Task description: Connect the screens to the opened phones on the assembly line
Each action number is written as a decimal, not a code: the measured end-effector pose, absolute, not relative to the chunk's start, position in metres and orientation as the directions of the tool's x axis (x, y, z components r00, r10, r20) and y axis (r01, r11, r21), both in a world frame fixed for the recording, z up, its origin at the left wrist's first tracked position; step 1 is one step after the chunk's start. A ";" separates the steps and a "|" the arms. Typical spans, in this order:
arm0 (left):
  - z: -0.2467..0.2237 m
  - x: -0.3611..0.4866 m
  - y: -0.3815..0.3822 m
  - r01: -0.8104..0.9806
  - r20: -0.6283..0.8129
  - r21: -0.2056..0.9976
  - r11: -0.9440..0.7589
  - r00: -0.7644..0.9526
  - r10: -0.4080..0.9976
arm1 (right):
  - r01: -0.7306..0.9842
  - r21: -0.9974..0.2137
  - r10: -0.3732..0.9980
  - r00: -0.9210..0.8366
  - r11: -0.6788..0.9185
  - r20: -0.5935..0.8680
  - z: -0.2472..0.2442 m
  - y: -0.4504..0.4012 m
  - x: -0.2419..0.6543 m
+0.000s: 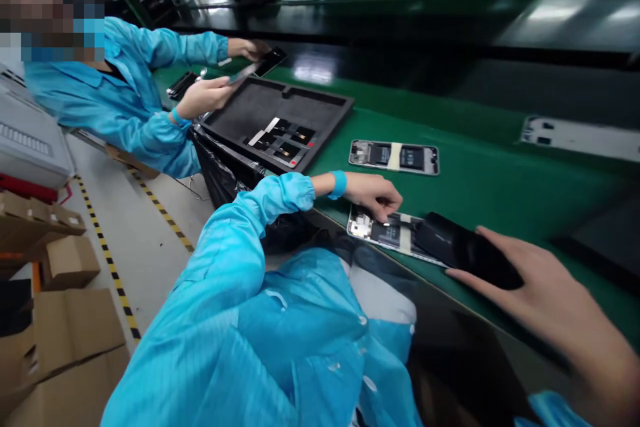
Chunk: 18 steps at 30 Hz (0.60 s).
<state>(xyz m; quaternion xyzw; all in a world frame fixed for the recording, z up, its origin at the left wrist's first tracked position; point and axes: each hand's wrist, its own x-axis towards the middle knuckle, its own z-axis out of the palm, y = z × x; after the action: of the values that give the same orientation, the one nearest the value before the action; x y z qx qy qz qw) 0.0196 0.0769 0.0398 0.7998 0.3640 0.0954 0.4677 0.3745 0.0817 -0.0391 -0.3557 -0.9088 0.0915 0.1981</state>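
Observation:
An open phone body [361,227] with a white frame, a dark battery and a pale strip across it lies at the near edge of the green bench. Over its inner left part, my left hand [373,195] has its fingers closed at the end of what looks like a thin flex cable; what they pinch is too small to tell. My right hand [547,283] grips a black phone screen [463,245] between thumb and fingers, tilted above the right end of the phone body. A second open phone body [373,155] lies farther back, untouched.
A dark foam-lined tray [327,107] holding several small black flat parts [287,137] stands to the left. Beyond it, a co-worker in a blue smock [135,87] handles a phone part. A blurred white phone frame [575,137] lies at the right. Cardboard boxes [75,320] stand on the floor.

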 end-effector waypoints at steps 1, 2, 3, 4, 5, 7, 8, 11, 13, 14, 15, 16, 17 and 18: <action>0.040 0.021 0.074 0.475 -0.196 0.841 -0.260 0.715 0.671 | 0.625 -0.321 0.702 -0.650 0.712 0.290 -0.041 0.081 0.375; 0.041 0.021 0.071 0.465 -0.215 0.859 -0.216 0.709 0.672 | 0.642 -0.337 0.725 -0.629 0.688 0.282 -0.042 0.080 0.376; 0.041 0.022 0.068 0.462 -0.238 0.870 -0.172 0.698 0.675 | 0.660 -0.353 0.748 -0.607 0.663 0.269 -0.043 0.079 0.377; 0.042 0.022 0.065 0.467 -0.257 0.874 -0.139 0.685 0.682 | 0.674 -0.369 0.768 -0.587 0.640 0.257 -0.043 0.078 0.377; 0.042 0.022 0.062 0.473 -0.266 0.872 -0.124 0.672 0.691 | 0.680 -0.388 0.781 -0.574 0.622 0.245 -0.043 0.077 0.377; 0.042 0.021 0.058 0.482 -0.252 0.865 -0.142 0.661 0.707 | 0.674 -0.425 0.792 -0.567 0.604 0.225 -0.040 0.075 0.375; 0.042 0.021 0.058 0.484 -0.242 0.860 -0.160 0.664 0.708 | 0.669 -0.442 0.795 -0.568 0.597 0.213 -0.038 0.073 0.374; 0.040 0.021 0.058 0.490 -0.227 0.847 -0.209 0.687 0.691 | 0.678 -0.470 0.813 -0.556 0.565 0.175 -0.029 0.068 0.369; 0.039 0.021 0.058 0.514 -0.223 0.819 -0.254 0.694 0.685 | 0.684 -0.473 0.819 -0.548 0.555 0.170 -0.024 0.065 0.366; 0.038 0.020 0.058 0.532 -0.214 0.796 -0.288 0.692 0.689 | 0.681 -0.471 0.817 -0.550 0.560 0.176 -0.022 0.063 0.364; 0.036 0.019 0.057 0.553 -0.202 0.768 -0.324 0.689 0.696 | 0.676 -0.469 0.812 -0.553 0.568 0.187 -0.019 0.061 0.363; 0.035 0.017 0.055 0.572 -0.189 0.738 -0.358 0.685 0.704 | 0.668 -0.467 0.805 -0.558 0.579 0.199 -0.017 0.060 0.362; 0.034 0.015 0.054 0.585 -0.176 0.715 -0.383 0.680 0.711 | 0.662 -0.465 0.799 -0.565 0.588 0.206 -0.015 0.058 0.361; 0.033 0.013 0.053 0.591 -0.165 0.703 -0.396 0.677 0.718 | 0.660 -0.464 0.797 -0.568 0.591 0.208 -0.014 0.057 0.359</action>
<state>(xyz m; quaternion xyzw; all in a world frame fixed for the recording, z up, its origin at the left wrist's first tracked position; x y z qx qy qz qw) 0.0133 0.0530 0.0330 0.8313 0.3935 0.0824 0.3837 0.3593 0.0567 -0.0136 -0.4190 -0.8689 0.1697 0.2017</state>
